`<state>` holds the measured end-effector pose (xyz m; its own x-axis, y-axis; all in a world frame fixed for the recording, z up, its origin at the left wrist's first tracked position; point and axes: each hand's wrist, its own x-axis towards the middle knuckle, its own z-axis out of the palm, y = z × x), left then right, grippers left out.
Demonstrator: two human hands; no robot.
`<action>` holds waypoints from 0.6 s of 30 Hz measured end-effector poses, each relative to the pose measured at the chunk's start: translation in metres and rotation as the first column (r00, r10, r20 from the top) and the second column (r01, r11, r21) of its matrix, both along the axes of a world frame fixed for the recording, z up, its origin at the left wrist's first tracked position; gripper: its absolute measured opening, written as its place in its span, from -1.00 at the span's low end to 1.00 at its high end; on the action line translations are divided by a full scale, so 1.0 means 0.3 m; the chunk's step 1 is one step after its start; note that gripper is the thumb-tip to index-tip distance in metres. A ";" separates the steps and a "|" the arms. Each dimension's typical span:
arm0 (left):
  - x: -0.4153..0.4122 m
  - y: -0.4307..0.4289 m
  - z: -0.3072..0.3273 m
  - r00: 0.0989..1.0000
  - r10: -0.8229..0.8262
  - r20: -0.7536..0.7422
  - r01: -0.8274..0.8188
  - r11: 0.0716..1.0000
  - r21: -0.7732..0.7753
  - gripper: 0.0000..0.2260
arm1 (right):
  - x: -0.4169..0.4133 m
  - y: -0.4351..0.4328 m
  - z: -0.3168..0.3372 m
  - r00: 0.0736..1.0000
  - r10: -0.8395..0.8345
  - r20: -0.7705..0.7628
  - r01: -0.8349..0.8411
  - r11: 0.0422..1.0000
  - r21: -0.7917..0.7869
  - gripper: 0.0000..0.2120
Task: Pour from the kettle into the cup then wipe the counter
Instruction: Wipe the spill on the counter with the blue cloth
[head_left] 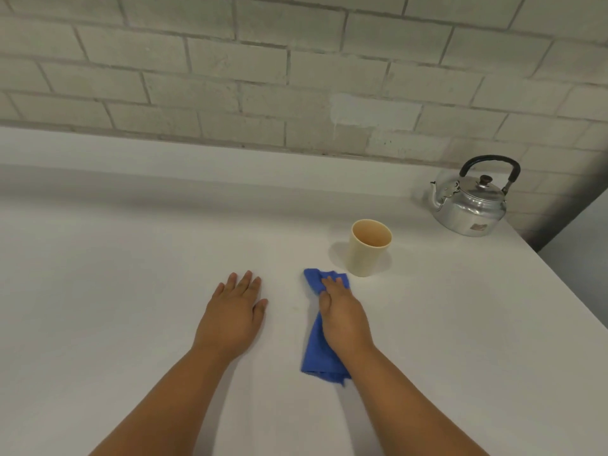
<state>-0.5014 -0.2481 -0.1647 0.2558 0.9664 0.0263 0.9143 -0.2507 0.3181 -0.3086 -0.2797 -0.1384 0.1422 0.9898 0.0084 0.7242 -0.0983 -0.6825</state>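
A shiny metal kettle [470,205] with a black handle stands upright at the back right of the white counter [131,258], its spout pointing left. A cream cup [368,248] stands upright in front and to the left of it. A blue cloth [320,350] lies on the counter just before the cup. My right hand [342,317] presses flat on the cloth, fingers over its far end. My left hand [235,314] rests palm down on the bare counter, left of the cloth, fingers together and holding nothing.
A pale brick wall [263,77] rises behind the counter, with a low white ledge along its foot. The counter's right edge [559,274] runs diagonally past the kettle, with a grey floor or gap beyond it.
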 end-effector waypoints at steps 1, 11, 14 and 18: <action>-0.002 0.000 0.000 1.000 0.000 0.014 0.000 1.000 0.001 -0.54 | -0.046 -0.007 0.001 0.997 0.027 -0.072 -0.026 1.000 0.006 -0.60; -0.013 0.007 -0.010 0.999 -0.006 0.037 0.006 1.000 0.010 -0.57 | -0.076 -0.068 -0.093 0.829 0.274 0.487 -0.257 0.961 -0.103 -0.50; -0.014 -0.005 -0.004 1.000 -0.011 0.021 0.011 1.000 0.022 -0.57 | 0.057 -0.074 -0.086 0.839 0.164 0.519 -0.121 0.986 -0.117 -0.49; -0.011 -0.005 0.002 1.000 -0.007 0.013 0.006 1.000 0.017 -0.57 | 0.238 -0.086 -0.060 0.851 -0.025 0.524 0.110 0.985 -0.131 -0.49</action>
